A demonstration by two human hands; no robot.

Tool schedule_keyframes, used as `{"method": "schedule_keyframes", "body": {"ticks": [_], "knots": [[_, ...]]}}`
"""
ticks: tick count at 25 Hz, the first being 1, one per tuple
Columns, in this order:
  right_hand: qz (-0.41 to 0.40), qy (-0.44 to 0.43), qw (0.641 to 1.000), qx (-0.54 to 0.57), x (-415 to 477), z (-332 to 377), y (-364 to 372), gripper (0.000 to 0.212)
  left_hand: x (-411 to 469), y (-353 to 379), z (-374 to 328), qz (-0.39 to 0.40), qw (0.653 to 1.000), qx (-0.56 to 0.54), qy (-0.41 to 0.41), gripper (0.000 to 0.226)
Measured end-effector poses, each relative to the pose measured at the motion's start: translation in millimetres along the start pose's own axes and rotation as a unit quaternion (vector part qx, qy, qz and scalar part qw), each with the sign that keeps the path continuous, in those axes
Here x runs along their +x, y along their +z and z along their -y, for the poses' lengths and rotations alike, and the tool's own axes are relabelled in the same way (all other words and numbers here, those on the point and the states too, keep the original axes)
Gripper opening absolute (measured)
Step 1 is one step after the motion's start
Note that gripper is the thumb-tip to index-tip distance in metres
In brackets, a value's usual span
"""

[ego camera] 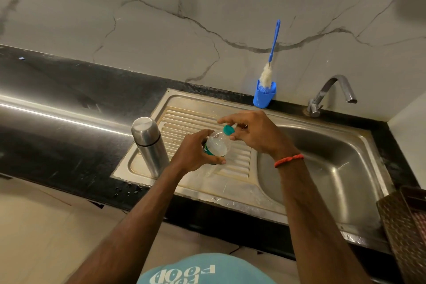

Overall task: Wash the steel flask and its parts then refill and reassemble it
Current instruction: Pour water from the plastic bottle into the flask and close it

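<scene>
While the left hand (196, 150) wraps the plastic bottle (216, 145) firmly, right-hand fingers (232, 120) should pinch and twist its teal cap (229, 129) squarely. Just left of the bottle, the steel flask (149, 145) stands closed on the sink's drainboard (230, 180), long axis upright, lid up.

black counter (69, 90), steel flask (149, 145) on drainboard (230, 182)
</scene>
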State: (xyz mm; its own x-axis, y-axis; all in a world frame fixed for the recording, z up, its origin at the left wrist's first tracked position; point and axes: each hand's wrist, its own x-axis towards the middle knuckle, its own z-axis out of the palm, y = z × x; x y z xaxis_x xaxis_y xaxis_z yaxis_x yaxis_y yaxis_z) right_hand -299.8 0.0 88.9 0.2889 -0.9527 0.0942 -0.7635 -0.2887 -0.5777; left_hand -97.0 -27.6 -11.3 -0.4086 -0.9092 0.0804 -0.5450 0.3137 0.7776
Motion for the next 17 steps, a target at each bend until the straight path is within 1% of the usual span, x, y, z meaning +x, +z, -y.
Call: {"method": "schedule_keyframes", "body": {"ticks": [2,4,6,10,12,14,15,17], "knots": [[0.015,-0.005,1.000,-0.005,0.0,5.4,-1.3,0.036,-1.7,-1.8,0.8,0.008,1.000,0.004,0.009,0.088],[0.030,-0.002,0.999,-0.028,0.4,8.9,0.5,0.035,-3.3,-2.3,-0.1,0.009,1.000,0.002,0.009,0.091],[0.024,-0.004,0.999,-0.043,-0.2,11.3,3.6,0.034,-4.0,-1.8,-3.8,-0.005,1.000,-0.007,0.004,0.090],[-0.046,0.005,0.995,-0.093,-1.1,11.8,11.9,0.027,-3.1,-0.6,-11.0,-0.047,0.999,-0.019,-0.007,0.086],[-0.082,0.016,0.988,-0.130,-2.5,11.1,17.4,0.030,-3.9,2.6,-12.8,-0.061,0.998,-0.006,-0.010,0.085],[-0.101,0.029,0.983,-0.150,-4.3,11.2,22.3,0.032,-4.9,7.4,-12.0,-0.075,0.997,0.010,-0.011,0.084],[-0.108,0.034,0.982,-0.148,-5.2,11.8,24.1,0.033,-5.2,9.2,-12.1,-0.082,0.996,0.011,-0.012,0.084],[-0.111,0.038,0.987,-0.109,-7.7,15.1,24.9,0.034,-6.5,9.1,-14.3,-0.085,0.996,-0.002,-0.012,0.085]]}}
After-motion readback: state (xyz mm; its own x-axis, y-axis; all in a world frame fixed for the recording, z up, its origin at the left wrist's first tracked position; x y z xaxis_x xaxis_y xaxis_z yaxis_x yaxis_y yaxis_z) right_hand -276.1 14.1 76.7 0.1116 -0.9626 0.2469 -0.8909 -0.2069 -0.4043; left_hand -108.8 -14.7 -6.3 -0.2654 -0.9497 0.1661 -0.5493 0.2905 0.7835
